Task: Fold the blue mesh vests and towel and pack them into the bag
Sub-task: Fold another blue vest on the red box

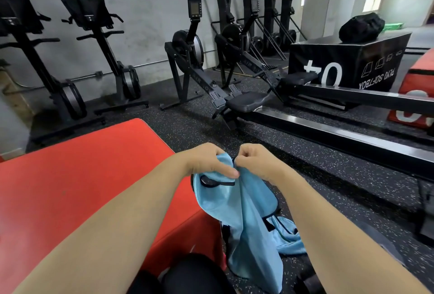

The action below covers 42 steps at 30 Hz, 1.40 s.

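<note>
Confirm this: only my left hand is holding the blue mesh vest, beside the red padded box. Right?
No. The head view shows both the left hand and the right hand pinching the blue mesh vest at its top, beside the red padded box.

Blue mesh vest (246,211): top edge hidden inside the pinching fingers of left hand (206,164) and right hand (256,162).
Second blue vest (286,239): partly behind the right forearm, lower centre.
Red plyo box (415,96): cut off at right edge; numerals incomplete.
</note>
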Tool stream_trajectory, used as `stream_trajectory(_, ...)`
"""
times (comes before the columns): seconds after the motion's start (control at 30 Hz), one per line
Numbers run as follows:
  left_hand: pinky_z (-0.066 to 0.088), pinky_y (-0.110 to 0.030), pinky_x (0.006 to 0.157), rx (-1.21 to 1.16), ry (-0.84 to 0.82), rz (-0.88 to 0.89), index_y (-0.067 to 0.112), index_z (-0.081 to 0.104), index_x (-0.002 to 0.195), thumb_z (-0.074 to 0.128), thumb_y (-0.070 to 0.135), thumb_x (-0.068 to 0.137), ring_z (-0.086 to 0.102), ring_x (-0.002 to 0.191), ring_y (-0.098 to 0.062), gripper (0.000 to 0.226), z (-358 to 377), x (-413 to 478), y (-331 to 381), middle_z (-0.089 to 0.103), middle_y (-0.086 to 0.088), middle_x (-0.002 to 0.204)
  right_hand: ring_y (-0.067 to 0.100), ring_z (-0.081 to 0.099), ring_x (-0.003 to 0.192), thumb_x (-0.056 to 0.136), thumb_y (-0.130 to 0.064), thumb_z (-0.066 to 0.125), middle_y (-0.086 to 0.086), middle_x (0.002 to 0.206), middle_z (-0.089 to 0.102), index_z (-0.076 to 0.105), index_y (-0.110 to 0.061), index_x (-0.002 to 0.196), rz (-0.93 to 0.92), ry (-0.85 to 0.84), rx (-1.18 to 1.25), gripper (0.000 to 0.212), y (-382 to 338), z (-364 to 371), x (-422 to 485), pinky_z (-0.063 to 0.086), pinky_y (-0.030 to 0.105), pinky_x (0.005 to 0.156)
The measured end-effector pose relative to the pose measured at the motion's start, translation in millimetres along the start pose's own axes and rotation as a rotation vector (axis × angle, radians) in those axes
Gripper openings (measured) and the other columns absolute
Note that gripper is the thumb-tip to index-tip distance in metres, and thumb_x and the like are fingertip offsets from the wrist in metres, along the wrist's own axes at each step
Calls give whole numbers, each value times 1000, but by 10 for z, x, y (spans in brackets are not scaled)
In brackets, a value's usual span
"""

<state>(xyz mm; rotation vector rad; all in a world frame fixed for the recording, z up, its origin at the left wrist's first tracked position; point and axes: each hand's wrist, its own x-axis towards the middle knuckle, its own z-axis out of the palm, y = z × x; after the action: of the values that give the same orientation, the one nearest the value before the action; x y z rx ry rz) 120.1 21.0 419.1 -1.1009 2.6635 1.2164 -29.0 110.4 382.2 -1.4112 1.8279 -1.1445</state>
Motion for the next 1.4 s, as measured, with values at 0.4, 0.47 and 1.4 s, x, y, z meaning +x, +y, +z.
stream_trajectory(0.4, 40, -28, 65, 801, 535, -65, 22, 60, 75, 57, 22, 78, 62, 85, -24, 4, -186, -8, 1, 64, 3, 84, 19, 41, 70, 59, -22, 71, 15, 71, 45, 58, -11, 68, 174, -203, -77, 19, -104, -232, -52, 35, 30, 59)
stream_trajectory(0.47, 41, -28, 65, 887, 556, -131, 18, 60, 80, 53, 20, 83, 63, 87, -26, 8, -247, -9, -109, 65, 1, 89, 19, 41, 72, 45, -37, 69, 21, 71, 48, 58, -15, 62, 232, -187, -75, 29, -155, -312, -63, 50, 41, 75)
stream_trajectory(1.4, 31, -24, 55, -98, 585, 40, 11, 53, 62, 62, 28, 72, 38, 55, -17, 21, -433, 739, 110, 45, -3, 61, 21, 58, 88, 80, 6, 69, 17, 106, 70, 71, -5, 109, 247, 69, 0, 31, -205, -924, 91, 52, 41, 91)
